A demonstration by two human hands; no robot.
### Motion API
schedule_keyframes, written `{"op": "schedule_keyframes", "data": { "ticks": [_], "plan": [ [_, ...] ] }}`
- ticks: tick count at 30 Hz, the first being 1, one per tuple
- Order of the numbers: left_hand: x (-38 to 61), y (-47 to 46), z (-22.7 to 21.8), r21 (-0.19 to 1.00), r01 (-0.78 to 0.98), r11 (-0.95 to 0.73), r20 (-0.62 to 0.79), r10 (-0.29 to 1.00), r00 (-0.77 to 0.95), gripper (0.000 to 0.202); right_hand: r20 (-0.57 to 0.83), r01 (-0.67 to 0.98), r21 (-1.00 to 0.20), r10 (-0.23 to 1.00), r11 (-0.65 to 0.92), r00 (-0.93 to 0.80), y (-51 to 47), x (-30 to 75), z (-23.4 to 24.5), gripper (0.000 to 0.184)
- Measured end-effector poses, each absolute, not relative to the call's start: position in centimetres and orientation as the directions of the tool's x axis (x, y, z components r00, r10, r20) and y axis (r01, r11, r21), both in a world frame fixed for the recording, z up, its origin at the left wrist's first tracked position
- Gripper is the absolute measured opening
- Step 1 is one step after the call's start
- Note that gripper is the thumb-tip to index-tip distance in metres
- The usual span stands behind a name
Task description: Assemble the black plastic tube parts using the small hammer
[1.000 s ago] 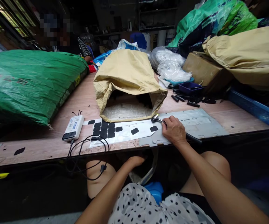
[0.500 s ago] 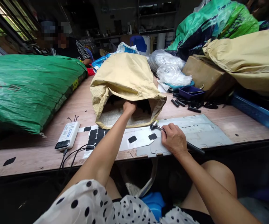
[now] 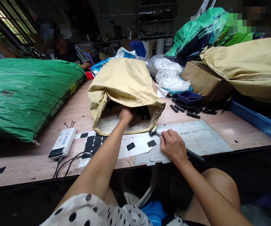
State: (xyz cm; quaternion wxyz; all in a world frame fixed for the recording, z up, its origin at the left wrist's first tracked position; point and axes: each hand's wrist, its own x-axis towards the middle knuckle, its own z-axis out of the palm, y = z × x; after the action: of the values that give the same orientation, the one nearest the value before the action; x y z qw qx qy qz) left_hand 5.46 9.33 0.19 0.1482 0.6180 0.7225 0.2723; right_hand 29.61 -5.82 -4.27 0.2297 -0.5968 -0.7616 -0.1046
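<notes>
My left hand (image 3: 126, 115) reaches into the mouth of a large yellow-beige sack (image 3: 123, 80) lying on the table. Its fingers are hidden in the dark inside, where black items (image 3: 145, 111) show faintly. My right hand (image 3: 173, 145) is wrapped round a hammer (image 3: 196, 155) with a black handle and a metal head, resting on a grey sheet (image 3: 196, 136). The hammer head lies just in front of the sack's right lower edge. Under my left forearm is a white strip (image 3: 139, 145) with black rounded-square pads (image 3: 130, 146); more pads sit in rows to the left.
A white power bank (image 3: 62, 142) with cables lies at left, beside a big green sack (image 3: 32, 91). Black tubular pieces (image 3: 193, 115), a purple tray (image 3: 190, 97), clear plastic bags (image 3: 170, 80), a cardboard box (image 3: 203, 78) and a blue basket (image 3: 257, 121) are at right. A person (image 3: 71, 51) sits opposite.
The view has shifted slightly, so the table's things appear a little lower and further left. My left hand remains in the sack and my right hand remains on the hammer.
</notes>
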Motion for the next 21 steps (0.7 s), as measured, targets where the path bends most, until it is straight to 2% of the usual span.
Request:
{"op": "schedule_keyframes", "data": {
  "ticks": [2, 5, 7, 11, 14, 17, 21],
  "plan": [
    [4.7, 5.8, 0.6, 0.585, 0.811, 0.023, 0.140, 0.982, -0.129, 0.022, 0.480, 0.956, -0.120, 0.859, 0.267, -0.180, -5.9, 29.6, -4.3, 0.013],
    [4.3, -0.1, 0.0, 0.648, 0.726, -0.229, 0.175, 0.973, 0.151, 0.018, 0.481, 0.955, -0.127, 0.859, 0.266, -0.175, -5.9, 29.6, -4.4, 0.014],
    [4.4, -3.0, -1.1, 0.671, 0.668, -0.321, 0.177, 0.945, 0.276, 0.016, 0.482, 0.956, -0.126, 0.859, 0.265, -0.174, -5.9, 29.7, -4.6, 0.015],
    [4.9, -5.1, -3.5, 0.662, 0.672, -0.333, 0.207, 0.942, 0.262, 0.019, 0.462, 0.953, -0.127, 0.867, 0.274, -0.188, -5.6, 30.1, -4.7, 0.017],
    [5.1, -4.8, -4.1, 0.665, 0.671, -0.328, 0.225, 0.945, 0.238, 0.019, 0.444, 0.937, -0.187, 0.876, 0.294, -0.186, -5.7, 30.3, -4.2, 0.018],
    [5.2, -4.7, -4.0, 0.672, 0.668, -0.320, 0.224, 0.947, 0.228, 0.017, 0.478, 0.888, -0.313, 0.864, 0.338, -0.160, -6.5, 29.9, -3.3, 0.021],
    [5.3, -4.8, -4.1, 0.677, 0.655, -0.334, 0.252, 0.942, 0.221, 0.017, 0.513, 0.731, -0.518, 0.845, 0.443, -0.148, -8.4, 28.2, -2.2, 0.027]
  ]
}}
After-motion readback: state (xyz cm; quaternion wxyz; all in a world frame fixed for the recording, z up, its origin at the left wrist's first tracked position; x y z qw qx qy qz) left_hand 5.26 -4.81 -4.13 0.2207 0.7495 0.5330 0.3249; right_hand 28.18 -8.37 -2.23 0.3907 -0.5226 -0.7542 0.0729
